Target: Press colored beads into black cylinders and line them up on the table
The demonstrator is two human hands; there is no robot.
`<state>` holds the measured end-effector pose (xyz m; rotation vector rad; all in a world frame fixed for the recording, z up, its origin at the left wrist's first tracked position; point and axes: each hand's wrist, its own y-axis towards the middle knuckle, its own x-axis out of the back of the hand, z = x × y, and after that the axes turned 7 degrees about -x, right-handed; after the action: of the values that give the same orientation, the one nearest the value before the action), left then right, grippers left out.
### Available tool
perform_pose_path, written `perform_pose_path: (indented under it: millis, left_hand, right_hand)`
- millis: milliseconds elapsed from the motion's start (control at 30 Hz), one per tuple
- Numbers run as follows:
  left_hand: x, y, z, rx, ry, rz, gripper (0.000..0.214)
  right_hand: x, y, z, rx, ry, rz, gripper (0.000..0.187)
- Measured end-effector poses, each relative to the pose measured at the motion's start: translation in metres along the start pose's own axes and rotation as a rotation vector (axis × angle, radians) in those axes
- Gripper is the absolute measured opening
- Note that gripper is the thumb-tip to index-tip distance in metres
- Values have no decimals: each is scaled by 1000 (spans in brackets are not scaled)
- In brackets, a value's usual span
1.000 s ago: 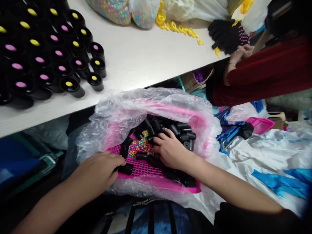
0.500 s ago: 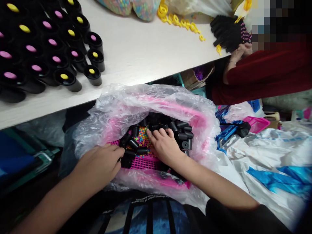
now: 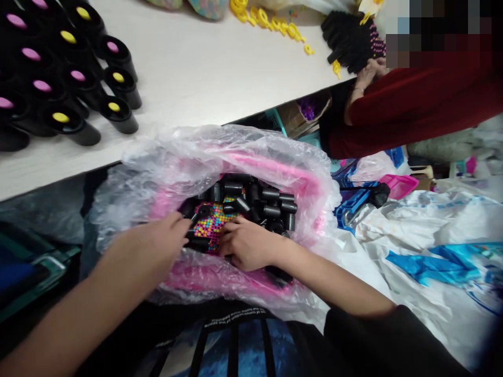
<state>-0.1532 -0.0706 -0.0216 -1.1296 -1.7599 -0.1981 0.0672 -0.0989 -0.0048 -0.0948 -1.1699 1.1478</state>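
Note:
A pink basket (image 3: 231, 273) lined with clear plastic (image 3: 129, 193) sits in front of me, below the table edge. Inside it are several black plastic tubes (image 3: 271, 211), lying every way, and a layer of small coloured beads (image 3: 208, 225). My left hand (image 3: 157, 243) reaches over the basket's left side, fingers bent together beside black tubes; what they hold, if anything, is hidden. Down in the middle is my right hand (image 3: 247, 243), its fingers curled into the beads, their tips out of sight.
On the white table (image 3: 188, 68) stand rows of black tubes (image 3: 121, 115) with pink or yellow round pieces inside. Yellow ring-ended parts (image 3: 271, 21) lie farther back. A co-worker's hands (image 3: 367, 76) are near a black pile (image 3: 348, 44). White sacks (image 3: 424, 225) lie at right.
My right hand has drawn down toward me and its fingers have curled in. Tubes in the basket have shifted, and more beads show. The whole view has slid slightly.

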Motion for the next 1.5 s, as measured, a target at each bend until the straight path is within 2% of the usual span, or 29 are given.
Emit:
perform_pose_path:
  millis: [100, 200, 267, 333, 400, 500, 567, 667, 733, 833, 867, 900, 1000, 1067, 1100, 1167, 1267, 1333, 1433, 1500]
  left_hand:
    - [6, -17, 5, 101, 89, -43, 36]
    - [-1, -18, 5, 111, 22, -77, 37]
    - [-9, -15, 4, 93, -5, -78, 35]
    - [-14, -12, 5, 80, -23, -58, 33]
    - [-16, -11, 6, 88, -42, -46, 33]
    - [-16, -9, 7, 100, -70, -35, 32]
    - [-14, -8, 8, 114, -77, -22, 31]
    - [-11, -9, 7, 132, -56, -5, 29]
    - [-10, -10, 6, 126, -26, 6, 28]
    - [-10, -11, 4, 116, 35, 19, 31]
    - [-10, -11, 3, 116, 55, 23, 31]
    - [-10, -10, 2, 119, 73, 30, 32]
    - [-8, -7, -1, 137, 95, 69, 31]
    - [-6, -5, -3, 154, 91, 90, 30]
    - [-6, -5, -3, 161, 86, 95, 30]
    - [-5, -5, -4, 172, 77, 98, 29]
    - [-5, -6, -3, 186, 65, 82, 29]
    - [-6, -7, -3, 198, 54, 65, 30]
    - [-7, -8, -4, 203, 24, 58, 31]
    - [-9, -9, -4, 203, 19, 60, 31]
  right_hand:
    - [-5, 8, 10, -45, -3, 27, 29]
    - [-14, 23, 16, -290, -57, -97, 42]
    - [-18, 31, 17, -453, -62, -166, 42]
    - [-18, 36, 17, -581, -42, -181, 36]
    - [-16, 38, 16, -637, -14, -193, 34]
    - [-16, 42, 13, -483, -12, -203, 42]
    - [-13, 41, 11, -372, -30, -184, 40]
    - [4, 27, 12, -332, -23, -186, 33]
    - [24, 6, 14, -405, -37, -262, 29]
    - [51, -21, 18, -690, -173, -438, 30]
    - [56, -25, 19, -733, -217, -476, 30]
    - [56, -25, 20, -707, -240, -490, 28]
    - [40, 0, 22, -357, -176, -391, 18]
    - [23, 26, 23, -216, -113, -275, 18]
    - [15, 39, 24, -219, -95, -227, 19]
    - [2, 57, 27, -321, -87, -143, 21]
    - [-8, 67, 32, -474, -116, -92, 25]
    - [-13, 67, 32, -510, -154, -148, 27]
    - [-18, 64, 25, -500, -200, -280, 27]
    - [-20, 63, 20, -501, -199, -323, 25]
